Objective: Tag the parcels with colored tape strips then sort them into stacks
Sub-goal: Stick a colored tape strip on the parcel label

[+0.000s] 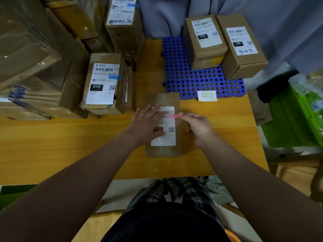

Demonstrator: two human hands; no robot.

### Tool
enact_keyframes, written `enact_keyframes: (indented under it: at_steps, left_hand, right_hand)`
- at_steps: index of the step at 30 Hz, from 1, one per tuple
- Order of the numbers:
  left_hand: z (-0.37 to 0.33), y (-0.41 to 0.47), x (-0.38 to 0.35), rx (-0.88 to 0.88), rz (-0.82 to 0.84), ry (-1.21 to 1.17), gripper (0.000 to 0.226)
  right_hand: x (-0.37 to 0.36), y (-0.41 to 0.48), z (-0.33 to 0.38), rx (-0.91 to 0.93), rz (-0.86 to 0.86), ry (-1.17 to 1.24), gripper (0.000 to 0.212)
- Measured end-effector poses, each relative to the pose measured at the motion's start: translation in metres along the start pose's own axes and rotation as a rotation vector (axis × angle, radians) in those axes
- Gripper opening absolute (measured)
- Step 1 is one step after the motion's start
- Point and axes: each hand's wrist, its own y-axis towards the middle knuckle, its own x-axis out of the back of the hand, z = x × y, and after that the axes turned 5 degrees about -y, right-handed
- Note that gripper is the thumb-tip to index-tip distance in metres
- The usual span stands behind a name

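Note:
A flat brown parcel point(164, 99) with a white "010" label lies in the middle of the yellow table point(70, 140). My left hand point(148, 124) rests flat on the label with straight fingers. My right hand point(197, 126) pinches one end of a pink tape strip point(174, 116) at the label's right edge. To the left stands a stack topped by a "010" parcel point(103, 82) bearing a blue tape strip point(114, 77). Two parcels, labelled "102" point(204, 42) and "15H" point(241, 44), stand on a blue perforated mat point(188, 79).
More brown boxes pile up at the far left point(31, 58) and behind point(124, 23). A small handwritten note point(207, 95) lies at the mat's front edge. A green crate point(293, 119) sits off the table's right side. Grey fabric hangs behind.

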Motion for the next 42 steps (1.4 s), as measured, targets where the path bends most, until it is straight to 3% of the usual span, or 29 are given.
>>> enact_keyframes:
  at_steps: [7,15,20,23,27,31,35,39,42]
  left_hand:
    - [0.002,-0.006,-0.003,0.025,-0.082,-0.050,0.074]
    - [0.000,-0.013,-0.009,-0.029,-0.067,0.039,0.052]
    - [0.003,-0.013,-0.006,-0.043,-0.043,0.058,0.051]
    - [0.009,-0.019,-0.004,-0.049,-0.041,0.033,0.044]
    - [0.021,-0.035,0.000,-0.057,-0.130,-0.044,0.038]
    - [0.022,-0.048,0.001,0.073,-0.123,0.024,0.061]
    - [0.012,-0.043,0.017,0.115,-0.177,0.004,0.053]
    - [-0.006,-0.025,0.042,0.031,-0.246,0.009,0.040]
    - [-0.018,-0.011,0.062,0.011,-0.276,-0.082,0.037]
  right_hand:
    - [-0.018,-0.001,-0.008,-0.027,-0.003,0.033,0.014]
    - [-0.029,0.006,-0.017,0.035,-0.067,0.034,0.015]
    - [-0.033,0.011,-0.016,0.183,-0.142,-0.415,0.046]
    - [-0.032,0.010,-0.011,0.183,-0.066,-0.565,0.056]
    - [-0.034,-0.006,-0.002,0.020,0.190,-0.427,0.053]
    - [-0.042,-0.024,-0.003,0.005,0.351,-0.541,0.032]
    - [-0.035,-0.014,0.008,0.177,0.226,-0.672,0.018]
    - [-0.016,-0.004,0.038,0.268,0.107,-0.596,0.006]
    - [0.002,0.008,0.058,0.329,0.024,-0.540,0.018]
